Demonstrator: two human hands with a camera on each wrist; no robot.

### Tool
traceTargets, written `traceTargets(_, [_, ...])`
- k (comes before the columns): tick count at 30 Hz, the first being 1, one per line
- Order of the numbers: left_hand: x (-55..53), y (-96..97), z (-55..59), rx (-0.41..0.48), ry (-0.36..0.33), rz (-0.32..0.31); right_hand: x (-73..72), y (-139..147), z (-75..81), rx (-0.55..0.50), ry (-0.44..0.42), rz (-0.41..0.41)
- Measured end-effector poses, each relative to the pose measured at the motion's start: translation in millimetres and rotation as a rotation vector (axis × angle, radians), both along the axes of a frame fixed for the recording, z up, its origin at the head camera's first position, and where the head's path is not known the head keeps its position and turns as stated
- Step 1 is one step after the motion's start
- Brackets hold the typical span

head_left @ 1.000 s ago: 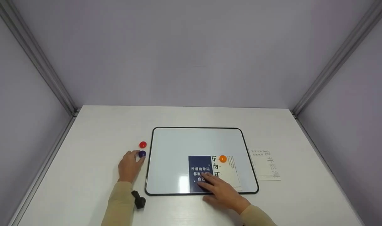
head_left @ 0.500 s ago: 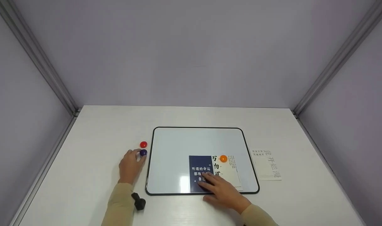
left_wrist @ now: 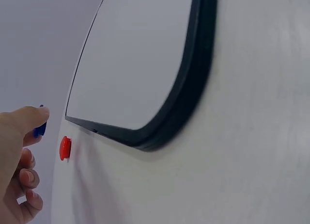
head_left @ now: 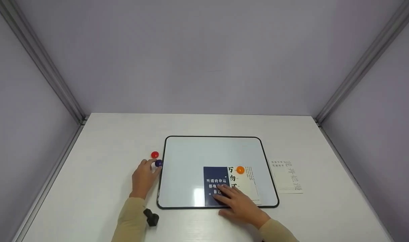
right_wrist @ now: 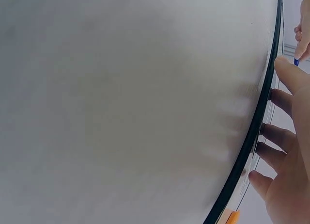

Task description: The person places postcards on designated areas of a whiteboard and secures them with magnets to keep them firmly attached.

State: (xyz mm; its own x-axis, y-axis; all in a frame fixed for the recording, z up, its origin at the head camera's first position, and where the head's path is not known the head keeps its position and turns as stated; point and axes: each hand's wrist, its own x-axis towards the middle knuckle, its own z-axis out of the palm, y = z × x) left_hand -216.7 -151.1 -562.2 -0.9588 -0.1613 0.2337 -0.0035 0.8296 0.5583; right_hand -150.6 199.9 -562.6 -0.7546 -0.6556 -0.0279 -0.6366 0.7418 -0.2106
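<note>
My left hand [head_left: 144,178] pinches a round blue magnet [head_left: 159,163] between thumb and forefinger at the left edge of the whiteboard [head_left: 184,151]. In the left wrist view the blue magnet [left_wrist: 40,129] is raised off the table, its other fingers loosely bent. On the table just beyond it lies a red magnet [head_left: 155,154]. My right hand [head_left: 240,205] rests with spread fingers on a navy card [head_left: 215,174] with white lettering, pressing it against the board. A cream card [head_left: 247,189] lies beside it, an orange magnet [head_left: 240,170] on its upper part.
A pale card [head_left: 288,179] with grey lettering lies on the table right of the board. Near my left sleeve there is a small black object [head_left: 152,218]. Grey walls stand behind the white table [head_left: 100,151] and at both sides.
My left hand has lifted the blue magnet from beside the red one and moved it rightward to the board's edge. The right hand stays on the navy card.
</note>
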Motion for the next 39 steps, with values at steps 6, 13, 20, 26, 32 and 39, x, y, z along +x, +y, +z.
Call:
traceTargets(6, [3.0, 7.2, 7.8, 0.002, -0.018, -0.017, 0.0, 0, -0.1, -0.002, -0.009, -0.003])
traceTargets(13, [6.4, 16.1, 17.6, 0.003, -0.054, -0.041, 0.6, 0, -0.8, -0.008, -0.012, -0.001])
traceTargets(20, [10.9, 23.3, 22.2, 0.003, -0.005, -0.064, 0.1, 0, -0.1, -0.005, -0.037, -0.015])
traceTargets(26, [11.7, 27.0, 23.8, -0.014, 0.040, -0.083, 0.1, -1, 1.1, -0.011, -0.056, -0.019])
traceTargets(32, [11.4, 33.9, 26.1, -0.019, 0.022, -0.118, -0.1, -1, 1.7, -0.012, -0.058, -0.019])
traceTargets(39, [12.4, 46.2, 30.7, -0.009, 0.015, -0.150, -0.5, -1, 0.9, -0.022, -0.074, -0.028])
